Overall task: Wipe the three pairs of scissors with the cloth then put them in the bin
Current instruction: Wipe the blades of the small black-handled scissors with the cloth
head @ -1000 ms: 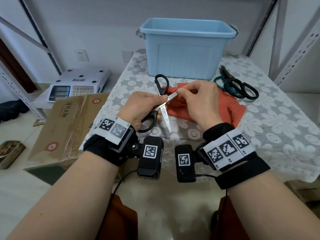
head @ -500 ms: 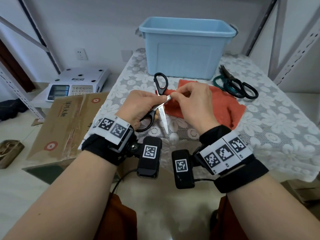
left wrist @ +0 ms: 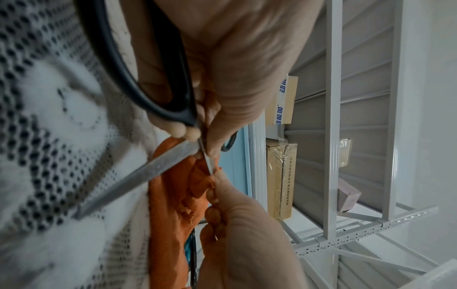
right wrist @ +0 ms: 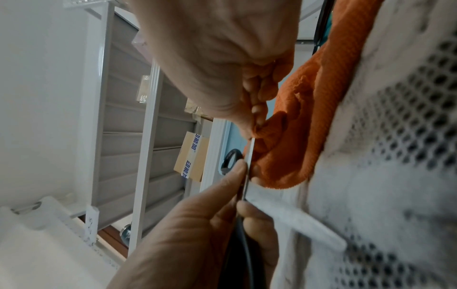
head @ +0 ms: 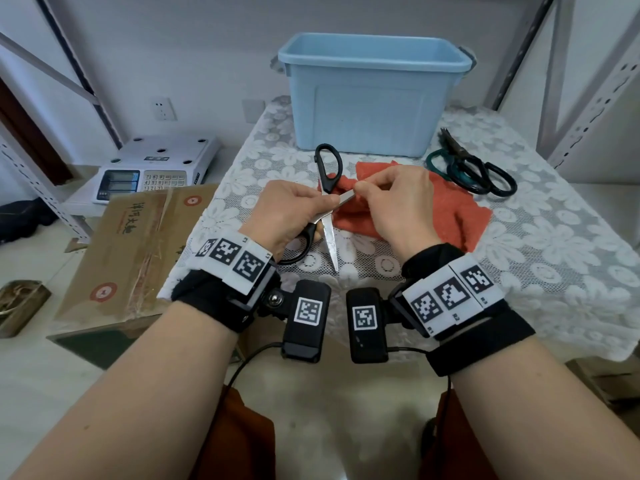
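My left hand (head: 289,211) grips the open scissors (head: 327,216) above the table (head: 554,244); my right hand (head: 394,202) pinches the cloth (head: 450,209) around one blade, bin (head: 372,95) behind.

Head view looks down from above; both wrist views closely share the hands (head: 343,209).

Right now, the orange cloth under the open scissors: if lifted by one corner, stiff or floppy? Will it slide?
Probably floppy: the orange cloth bunches into soft folds where the right hand pinches it around a blade of the black-handled scissors. Likely light. It may catch rather than slide, since it lies rumpled on the openwork lace tablecloth.
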